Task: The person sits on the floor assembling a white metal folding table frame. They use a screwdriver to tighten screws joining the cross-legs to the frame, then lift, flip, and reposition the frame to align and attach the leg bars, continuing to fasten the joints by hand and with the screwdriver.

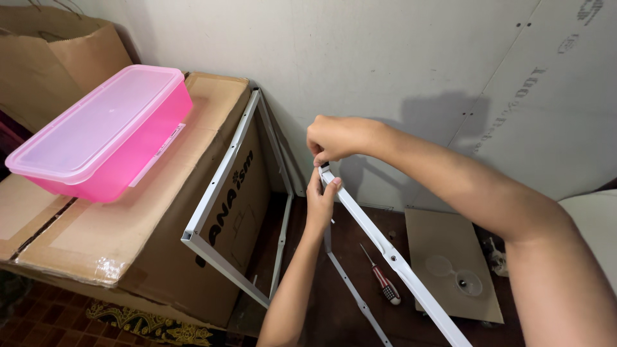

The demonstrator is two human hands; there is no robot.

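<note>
Down by the person's right forearm, a long white metal bar [392,254] with screw holes runs diagonally from the bottom edge of the view up to both hands. Beneath it on the dark brown floor [360,225] lies a screwdriver with a red-and-white striped handle [384,281], and just beside that, toward the wall, a flat square of brown cardboard [450,241] carries two small clear plastic cups [457,275].

At the bar's upper end the left hand [319,204] comes up from below, fingers narrowly closed around the metal just under the tip. The right hand [335,138] reaches over from above, its fingertips pinched tight at the very tip of the bar; whatever small piece it may be pinching is hidden.

Left of the hands, a white metal rectangular frame [222,173] leans against a large brown cardboard box [116,231]. On the box's top rests a pink translucent plastic container with a lid [106,132], lying near the box's far left corner. Behind everything stands a pale grey wall panel [385,58].
</note>
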